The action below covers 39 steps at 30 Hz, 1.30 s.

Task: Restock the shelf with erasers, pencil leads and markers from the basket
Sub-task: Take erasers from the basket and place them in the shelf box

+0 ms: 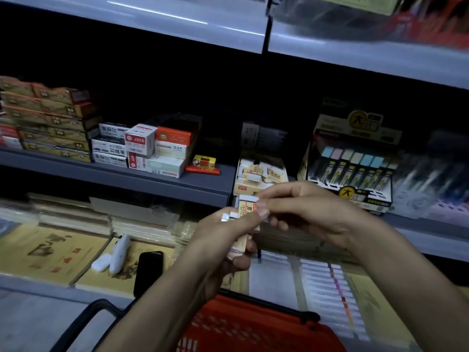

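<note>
A sleeved eraser (246, 205) stands at the top of a small bundle gripped in the left hand (223, 240), whose fingers are curled round the stack. At least 1 more sleeved eraser shows lower in the fist, though the exact count is hidden. The right hand (312, 212) pinches the top eraser's end between thumb and forefinger, with the other fingers loosely bent.

The step in hand looks like peeling 1 eraser off the bundle to drop it into the open eraser box (258, 174), which sits on the shelf (152, 182) just behind the hands. To do it well, the left hand should keep its grip firm while the right draws the piece straight up. The eraser can then be laid flat, with its label matching the ones already there. The box looks fairly full and untidy, so a piece could slide off the heap.

To the right of the box stands the pencil lead display (352, 168), its tubes in rows. Small cartons (142, 148) are stacked to the left. The red basket (253, 326) sits below the forearms. The lower shelf carries notebooks (45, 252) and a black object (148, 270). The aisle is dim, and the shelf bay's back is dark.
</note>
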{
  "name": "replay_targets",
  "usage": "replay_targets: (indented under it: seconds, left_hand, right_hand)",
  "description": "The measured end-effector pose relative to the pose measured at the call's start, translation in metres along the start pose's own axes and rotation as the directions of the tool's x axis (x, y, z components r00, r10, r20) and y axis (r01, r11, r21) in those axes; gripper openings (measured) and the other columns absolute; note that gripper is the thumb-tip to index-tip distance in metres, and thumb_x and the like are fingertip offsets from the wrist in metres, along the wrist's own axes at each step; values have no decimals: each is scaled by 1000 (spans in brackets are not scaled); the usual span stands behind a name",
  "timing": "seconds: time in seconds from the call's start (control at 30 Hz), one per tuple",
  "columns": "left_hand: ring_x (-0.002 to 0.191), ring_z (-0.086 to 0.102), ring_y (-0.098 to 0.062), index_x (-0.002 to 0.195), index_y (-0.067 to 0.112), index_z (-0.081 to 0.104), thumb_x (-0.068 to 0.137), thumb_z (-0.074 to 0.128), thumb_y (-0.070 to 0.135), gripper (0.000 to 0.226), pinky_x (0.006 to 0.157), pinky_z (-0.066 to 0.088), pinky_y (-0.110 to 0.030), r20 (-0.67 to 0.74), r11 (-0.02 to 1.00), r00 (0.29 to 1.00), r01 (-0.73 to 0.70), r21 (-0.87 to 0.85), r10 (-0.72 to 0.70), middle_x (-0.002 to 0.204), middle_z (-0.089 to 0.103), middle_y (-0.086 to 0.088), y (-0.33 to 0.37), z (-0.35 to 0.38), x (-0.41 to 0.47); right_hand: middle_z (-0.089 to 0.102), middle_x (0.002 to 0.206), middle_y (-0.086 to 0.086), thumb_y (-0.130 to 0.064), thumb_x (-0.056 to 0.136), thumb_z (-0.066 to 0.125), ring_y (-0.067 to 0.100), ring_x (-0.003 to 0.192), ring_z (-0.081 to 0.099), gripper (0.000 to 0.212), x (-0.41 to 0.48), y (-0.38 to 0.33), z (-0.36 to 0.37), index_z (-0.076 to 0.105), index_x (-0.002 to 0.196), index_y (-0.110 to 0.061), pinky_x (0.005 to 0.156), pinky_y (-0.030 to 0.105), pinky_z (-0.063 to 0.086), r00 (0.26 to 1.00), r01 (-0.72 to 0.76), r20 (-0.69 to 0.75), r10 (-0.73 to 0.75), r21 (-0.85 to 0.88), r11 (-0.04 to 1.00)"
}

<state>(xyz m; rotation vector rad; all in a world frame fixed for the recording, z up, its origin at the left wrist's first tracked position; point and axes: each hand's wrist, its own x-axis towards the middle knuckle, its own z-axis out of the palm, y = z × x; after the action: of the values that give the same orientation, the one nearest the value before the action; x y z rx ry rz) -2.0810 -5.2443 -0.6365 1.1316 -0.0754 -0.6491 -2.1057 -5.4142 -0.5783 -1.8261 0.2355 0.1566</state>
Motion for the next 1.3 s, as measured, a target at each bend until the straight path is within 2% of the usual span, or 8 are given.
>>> replay_targets:
  seconds: [0.2, 0.3, 0.43, 0.53, 0.83, 1.0, 1.1, 1.3]
  left_hand:
    - [58, 56, -13, 115, 1, 69, 65, 90, 34, 63, 42, 36, -22, 10, 998, 999, 46, 31, -46, 81, 66, -6, -6, 1, 5]
    - [57, 59, -16, 108, 5, 65, 75, 84, 25, 44, 42, 40, -24, -6, 985, 993, 117, -128, -119, 77, 67, -9, -7, -1, 12]
    - [63, 59, -23, 102, 2, 61, 89, 52, 1, 17, 47, 47, -27, 9, 944, 988, 151, -294, -156, 81, 61, -16, -6, -6, 15]
    - [73, 66, -29, 112, -2, 61, 92, 41, -7, 29, 50, 55, -30, -30, 946, 988, 135, -294, -151, 93, 60, -20, -7, -9, 16]
    - [87, 78, -35, 122, 5, 66, 88, 71, -3, 34, 60, 61, -31, -79, 951, 994, 52, -304, -79, 104, 76, -27, -3, -21, 10]
    - [91, 79, -26, 124, 6, 65, 85, 77, 9, 40, 54, 57, -22, -67, 961, 998, -25, -275, 7, 100, 78, -21, 2, -17, 1]
    - [87, 79, -24, 123, 8, 65, 82, 79, 12, 43, 53, 57, -22, -59, 967, 997, -62, -246, 49, 99, 79, -19, 6, -13, -6]
    - [72, 74, -18, 122, 9, 63, 81, 82, 18, 47, 47, 49, -21, -45, 988, 995, -94, -124, 89, 93, 79, -18, 5, -5, -11]
  right_hand:
    - [77, 88, 17, -3, 85, 77, 21, 73, 74, 19, 1, -6, -4, 74, 102, 4, 61, 22, 59, 998, 12, -54, -8, 72, 997]
    - [77, 87, 18, -1, 85, 78, 22, 76, 76, 19, 11, -11, -14, 72, 102, 1, 65, 27, 62, 938, 175, -308, -156, 34, 984]
    - [73, 81, -9, -15, 87, 78, 3, 75, 70, 11, 37, 3, -30, 74, 94, -21, 69, 21, 59, 644, 186, -505, -574, -625, 758]
    - [71, 87, -7, -16, 92, 72, 9, 80, 67, 11, 57, 16, -33, 71, 102, -19, 74, 30, 59, 584, 129, -391, -711, -820, 557]
    - [73, 102, 4, -1, 90, 61, 28, 107, 62, 32, 74, 18, -33, 78, 104, -24, 90, 42, 52, 782, -80, -296, -549, -921, 381]
    - [73, 102, -2, -7, 94, 58, 18, 105, 60, 30, 59, 15, -30, 77, 108, -26, 78, 30, 50, 767, -51, -322, -555, -893, 448]
    - [74, 91, -8, -28, 98, 66, 4, 78, 64, 12, 39, -2, -14, 78, 98, -25, 63, 18, 44, 858, 82, -332, -393, -665, 742]
    - [75, 85, 13, -14, 90, 74, 16, 65, 68, 17, 5, -20, 5, 76, 102, -3, 53, 21, 52, 996, 57, 82, -44, -161, 985]
